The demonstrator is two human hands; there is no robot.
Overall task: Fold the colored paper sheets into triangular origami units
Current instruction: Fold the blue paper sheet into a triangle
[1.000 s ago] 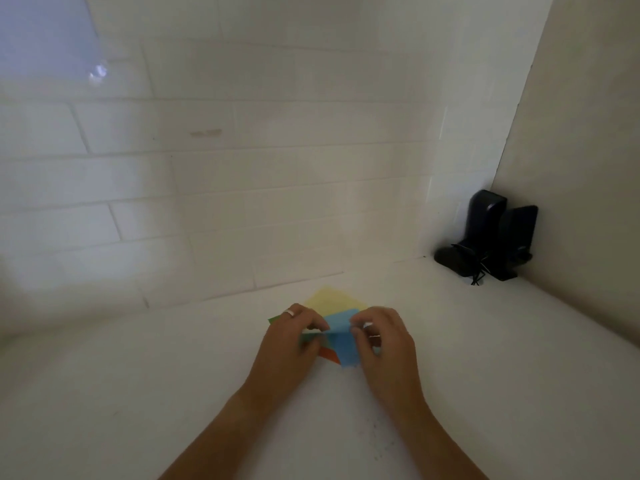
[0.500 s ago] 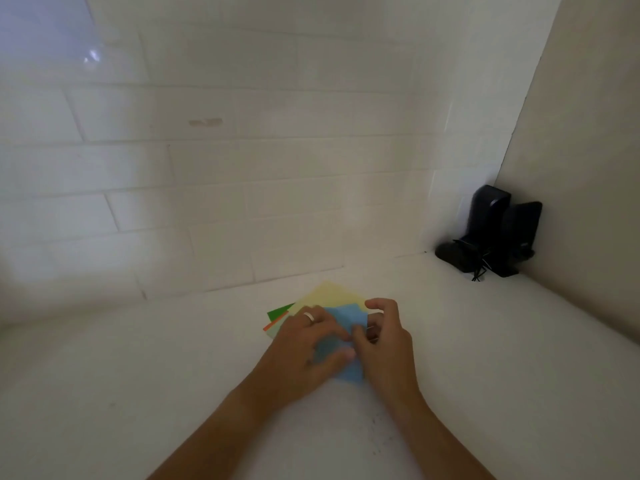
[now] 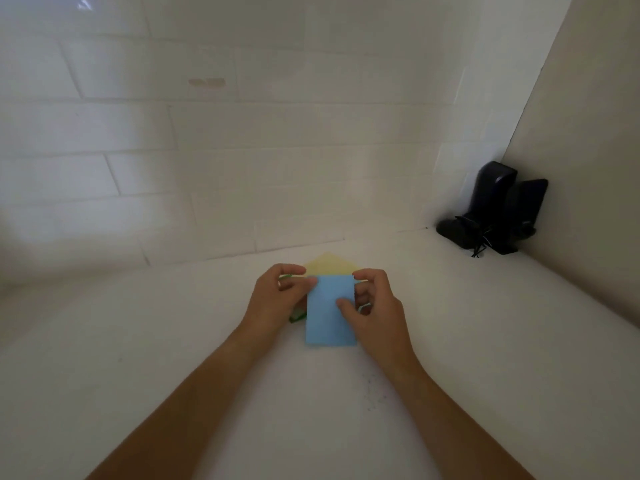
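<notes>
- A blue paper (image 3: 327, 311) is lying flat on the white counter (image 3: 485, 341), in the middle, close to the tiled wall (image 3: 242, 150). It is looking like a tall rectangle.
- The left hand (image 3: 273, 301) is pinching the top left corner of the blue paper with the thumb and the first finger. The other fingers are curling in.
- The right hand (image 3: 375, 306) is pressing its thumb down on the right side of the blue paper. Its first finger is touching the top right corner. The other fingers are bending loosely.
- A yellow paper (image 3: 329, 263) is peeking out behind the blue one, pointing at the wall.
- A bit of green paper (image 3: 297, 317) is showing under the left hand.
- Two black things (image 3: 498, 209) with cords are standing far off in the corner.
</notes>
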